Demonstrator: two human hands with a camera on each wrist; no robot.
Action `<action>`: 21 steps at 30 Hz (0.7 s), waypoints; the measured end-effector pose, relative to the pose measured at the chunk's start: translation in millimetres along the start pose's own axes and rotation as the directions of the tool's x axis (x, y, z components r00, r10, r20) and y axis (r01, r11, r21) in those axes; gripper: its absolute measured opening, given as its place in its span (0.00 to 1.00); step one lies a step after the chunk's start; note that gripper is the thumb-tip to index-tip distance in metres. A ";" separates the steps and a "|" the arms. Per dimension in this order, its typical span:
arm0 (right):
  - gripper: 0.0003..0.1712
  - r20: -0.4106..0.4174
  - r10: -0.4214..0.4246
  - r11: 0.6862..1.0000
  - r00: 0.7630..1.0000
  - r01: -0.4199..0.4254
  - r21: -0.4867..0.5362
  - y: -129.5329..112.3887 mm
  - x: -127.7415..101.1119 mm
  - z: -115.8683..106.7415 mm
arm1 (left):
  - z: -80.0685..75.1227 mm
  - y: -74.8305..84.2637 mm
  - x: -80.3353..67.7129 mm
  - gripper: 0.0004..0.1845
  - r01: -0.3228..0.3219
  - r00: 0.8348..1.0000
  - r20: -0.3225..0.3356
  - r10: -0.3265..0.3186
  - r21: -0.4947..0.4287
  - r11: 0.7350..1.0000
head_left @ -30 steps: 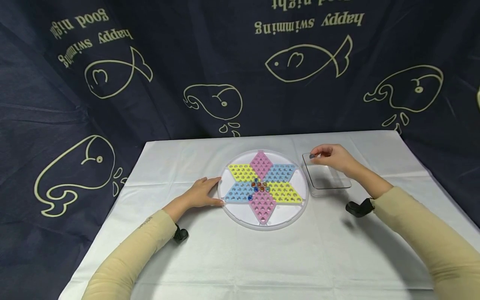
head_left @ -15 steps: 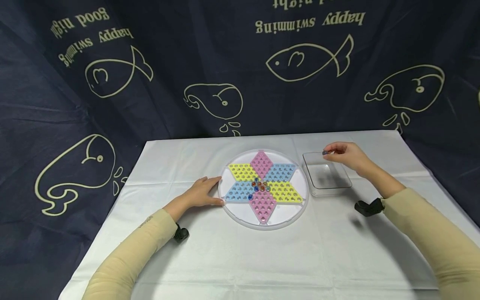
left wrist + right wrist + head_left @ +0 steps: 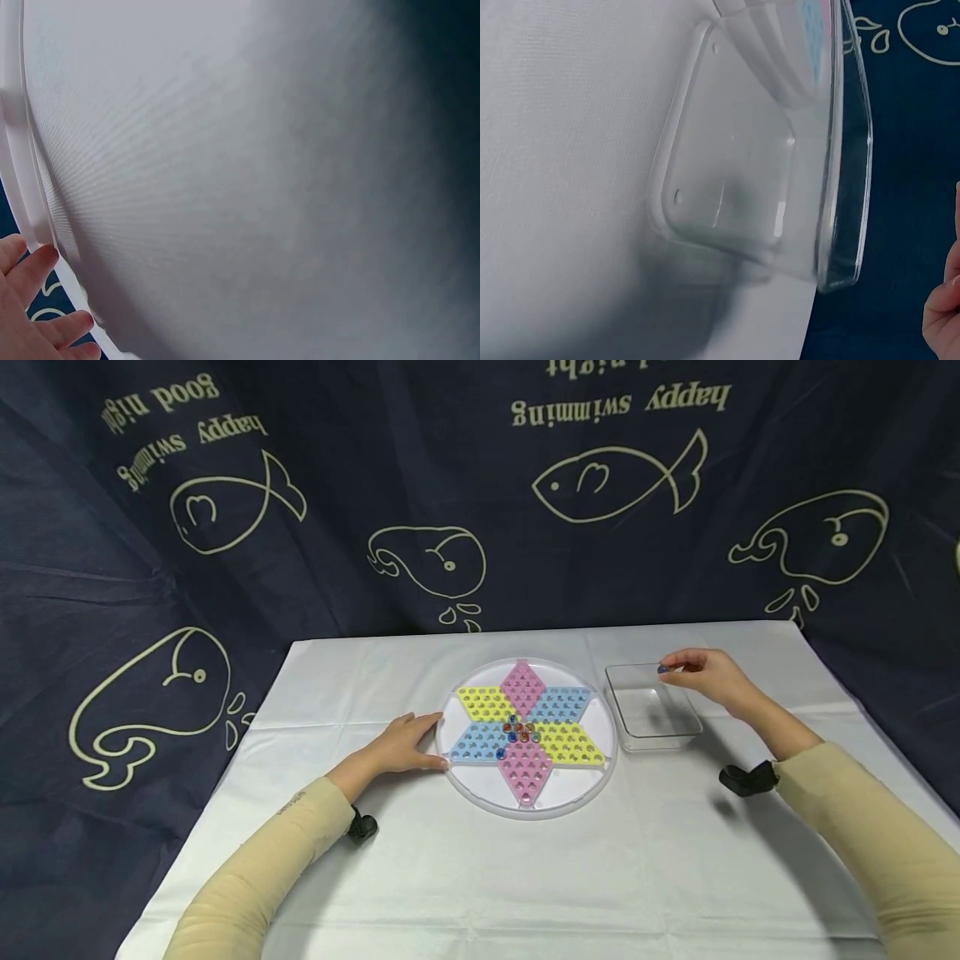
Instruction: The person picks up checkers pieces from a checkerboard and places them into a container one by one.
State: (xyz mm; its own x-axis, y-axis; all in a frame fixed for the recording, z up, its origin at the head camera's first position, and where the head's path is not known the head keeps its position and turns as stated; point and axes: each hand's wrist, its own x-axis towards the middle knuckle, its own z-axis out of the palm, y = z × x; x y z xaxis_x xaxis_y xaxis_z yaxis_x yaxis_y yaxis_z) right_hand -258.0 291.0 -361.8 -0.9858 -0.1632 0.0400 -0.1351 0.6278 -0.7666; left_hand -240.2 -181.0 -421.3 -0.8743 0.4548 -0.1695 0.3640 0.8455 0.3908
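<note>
My right hand (image 3: 708, 675) pinches a dark blue marble (image 3: 663, 669) between thumb and fingertips, above the far right corner of a clear plastic box (image 3: 624, 746). In the right wrist view the box (image 3: 739, 150) appears to have nothing inside; only part of my hand shows at the right edge. A round white Chinese checkers board (image 3: 468, 789) with a pink, yellow and blue star lies left of the box. Several coloured marbles (image 3: 524, 737) sit near its centre. My left hand (image 3: 401, 746), fingers spread, rests at the board's left rim (image 3: 26, 180).
A white cloth (image 3: 480, 877) covers the table. Behind it hangs a dark blue curtain (image 3: 330, 585) with fish and whale drawings. Black wrist cameras (image 3: 750, 779) sit under both wrists.
My right hand has moved right with the marble, from the box's far left corner to its far right corner. The left hand and the board have stayed in place.
</note>
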 end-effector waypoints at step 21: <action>0.23 0.019 0.036 0.999 0.999 -0.035 -0.039 23.6 -2.1 -4.0 | 1.5 -0.6 1.6 0.49 0.007 1.000 0.014 -0.007 0.018 1.000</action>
State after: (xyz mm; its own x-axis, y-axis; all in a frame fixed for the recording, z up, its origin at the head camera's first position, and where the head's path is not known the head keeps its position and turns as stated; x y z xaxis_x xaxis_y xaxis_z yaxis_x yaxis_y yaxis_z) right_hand -259.6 309.1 -377.3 -0.9879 -0.1553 0.0000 -0.1042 0.6622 -0.7420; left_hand -241.4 -180.4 -423.1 -0.8723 0.4527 -0.1849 0.3637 0.8534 0.3734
